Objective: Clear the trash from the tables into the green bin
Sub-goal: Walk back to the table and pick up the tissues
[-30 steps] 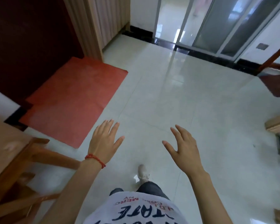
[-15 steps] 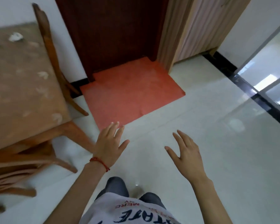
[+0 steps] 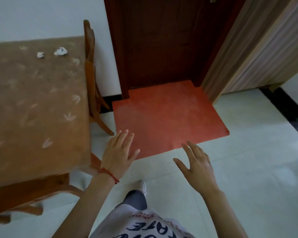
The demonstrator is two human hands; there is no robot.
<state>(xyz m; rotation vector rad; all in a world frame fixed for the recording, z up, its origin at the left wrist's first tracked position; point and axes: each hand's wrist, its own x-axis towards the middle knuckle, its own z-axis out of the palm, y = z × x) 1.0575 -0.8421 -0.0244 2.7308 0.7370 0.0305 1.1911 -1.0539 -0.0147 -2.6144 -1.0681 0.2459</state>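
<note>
Fingers (image 3: 126,136) spread, both hands empty; two paper wads (image 3: 60,51) side by side on table (image 3: 33,109).

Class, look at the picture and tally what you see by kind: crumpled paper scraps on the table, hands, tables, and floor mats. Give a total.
Crumpled paper scraps: 2, the smaller scrap and the larger scrap
Hands: 2, the left hand and the right hand, both empty
Tables: 1, the brown-topped table
Floor mats: 1, the red mat
Total: 6

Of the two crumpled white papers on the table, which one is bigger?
The right wad, nearer the chair back, is bigger than the left wad.
</note>
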